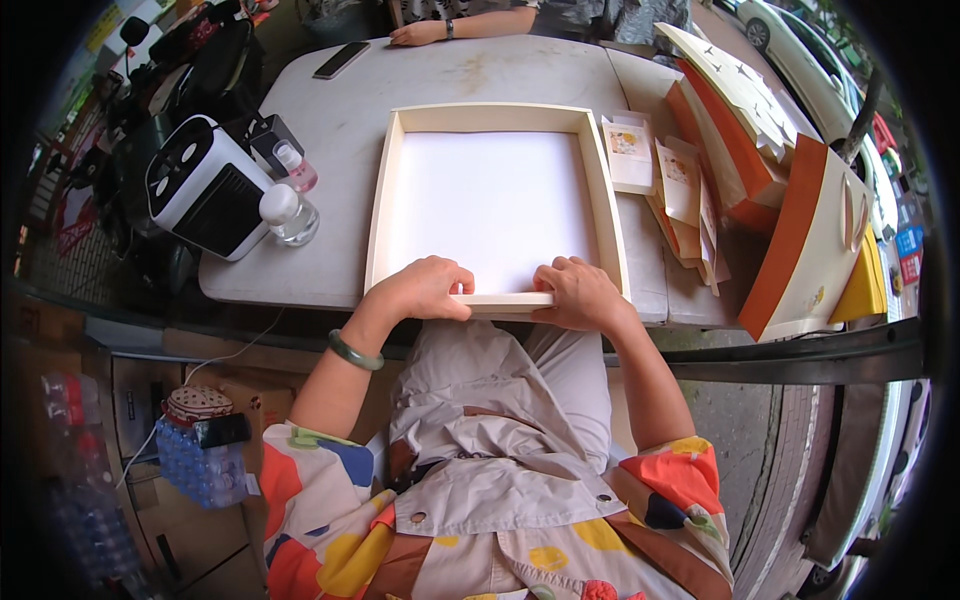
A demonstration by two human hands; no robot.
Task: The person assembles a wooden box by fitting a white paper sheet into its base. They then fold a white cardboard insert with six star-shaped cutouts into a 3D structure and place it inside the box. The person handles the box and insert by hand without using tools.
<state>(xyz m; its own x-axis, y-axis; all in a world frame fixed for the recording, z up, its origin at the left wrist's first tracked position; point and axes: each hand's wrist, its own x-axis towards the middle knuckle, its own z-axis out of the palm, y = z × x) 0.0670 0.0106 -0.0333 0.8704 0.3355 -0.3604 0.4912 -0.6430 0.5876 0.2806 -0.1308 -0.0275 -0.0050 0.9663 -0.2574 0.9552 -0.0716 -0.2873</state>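
Note:
A shallow, square cream-coloured open box [604, 200] lies flat on the white table [335, 130], its near edge along the table's front edge. A plain white surface covers its bottom. At the left part of the near wall, my left hand [422, 288] is closed with fingers hooked over the rim and thumb outside. My right hand [582, 294] grips the same wall farther right, its fingers curled over into the box. A green bangle [355, 351] circles my left wrist. Both hands touch nothing else that I can see.
Left of the box stand a white-and-black fan unit [212, 188], a clear bottle [290, 217] and a pink spray bottle [296, 166]. Small printed packets [680, 185] and orange-and-cream bags [800, 240] are on the right. Across the table are a phone [341, 60] and another person's forearm [490, 24].

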